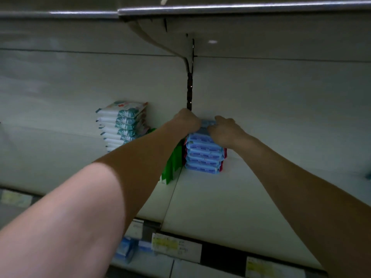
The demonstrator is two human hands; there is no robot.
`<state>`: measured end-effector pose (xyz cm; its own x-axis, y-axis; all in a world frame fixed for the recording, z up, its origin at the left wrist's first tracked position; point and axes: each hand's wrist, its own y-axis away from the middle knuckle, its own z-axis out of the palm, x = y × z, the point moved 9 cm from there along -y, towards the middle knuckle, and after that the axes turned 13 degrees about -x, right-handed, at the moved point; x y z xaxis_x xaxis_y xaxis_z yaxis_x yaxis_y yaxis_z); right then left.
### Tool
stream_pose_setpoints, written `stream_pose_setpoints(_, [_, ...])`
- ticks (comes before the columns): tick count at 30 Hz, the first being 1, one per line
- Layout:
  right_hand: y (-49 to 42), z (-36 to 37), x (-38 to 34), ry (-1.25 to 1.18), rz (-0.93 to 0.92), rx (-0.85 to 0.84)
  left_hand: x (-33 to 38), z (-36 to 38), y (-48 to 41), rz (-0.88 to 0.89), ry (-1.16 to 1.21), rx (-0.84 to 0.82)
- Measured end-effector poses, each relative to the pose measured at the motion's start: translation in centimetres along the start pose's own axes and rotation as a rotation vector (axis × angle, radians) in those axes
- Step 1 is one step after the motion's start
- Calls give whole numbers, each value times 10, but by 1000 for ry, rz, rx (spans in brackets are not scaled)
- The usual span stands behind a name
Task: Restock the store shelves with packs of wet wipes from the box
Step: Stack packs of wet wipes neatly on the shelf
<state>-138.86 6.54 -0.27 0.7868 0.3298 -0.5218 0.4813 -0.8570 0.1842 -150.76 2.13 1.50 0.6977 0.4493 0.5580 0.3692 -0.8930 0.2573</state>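
Centre of frame: my left hand [187, 121] and right hand [225, 131] both grasp the top pack [208, 123] of the blue stack [203, 156] on the shelf [230, 199]; teal stack [122, 125] at left.

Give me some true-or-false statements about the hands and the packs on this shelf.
1. The left hand and right hand both hold the top pack of the stack of blue plastic wipe packs. True.
2. The stack of white-and-teal packs stands right of the blue stack. False: it stands to its left.
3. The green packs lie flat on top of the blue stack. False: they stand on edge beside it, on its left.
4. Yellow-and-white price labels sit on the front edge of the pale shelf. True.
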Motion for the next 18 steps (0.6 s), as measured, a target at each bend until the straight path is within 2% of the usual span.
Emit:
stream_pose_setpoints(1, [3,1,-8,30,-42,10,-5,-6,5,16,125,31])
stream_pose_setpoints(3, [11,8,-29,76,-110,25,-18,-14,14,9,210,54])
stream_pose_setpoints(5, [23,18,-53,107,-176,23,-33,-26,33,-4,233,82])
stream_pose_setpoints(7, [34,34,-79,136,-238,-16,-53,-31,51,9,147,86])
stream_pose_setpoints(9, [43,52,-105,170,-295,-50,-88,-43,65,-22,406,110])
stream_pose_setpoints(10, [49,61,-120,182,-321,-60,-107,-49,73,-42,431,146])
stream_pose_setpoints(18, [114,166,-262,224,-607,-230,-268,-103,178,-373,522,303])
